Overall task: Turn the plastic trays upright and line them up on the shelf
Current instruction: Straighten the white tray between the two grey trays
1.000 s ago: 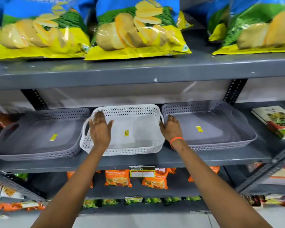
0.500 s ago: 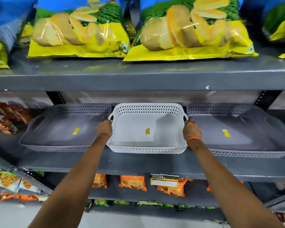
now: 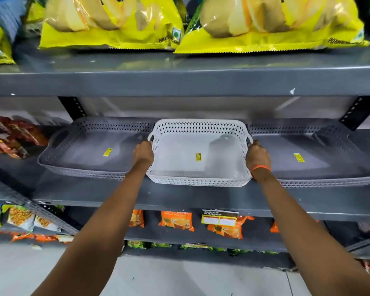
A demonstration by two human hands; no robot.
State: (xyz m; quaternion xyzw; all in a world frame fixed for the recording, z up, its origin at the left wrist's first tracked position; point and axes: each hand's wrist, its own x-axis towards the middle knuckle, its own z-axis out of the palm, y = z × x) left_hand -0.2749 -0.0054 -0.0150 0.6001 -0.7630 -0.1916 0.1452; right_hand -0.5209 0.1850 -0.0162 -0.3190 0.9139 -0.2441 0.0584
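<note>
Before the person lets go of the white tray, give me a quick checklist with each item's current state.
1. White tray upright, opening up: ok.
2. Left hand on its left side, right hand on its right side: ok.
3. Left grey tray and right grey tray upright: ok.
4. Front edges level: not ok, the white tray sits slightly forward.
5. Tray flat on the shelf: cannot tell.

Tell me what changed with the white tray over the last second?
The left hand and right hand went from resting open on the white tray to gripping its two side walls by the handles. The tray looks squarer to the shelf. Both grey trays stayed flanking it, upright.
</note>
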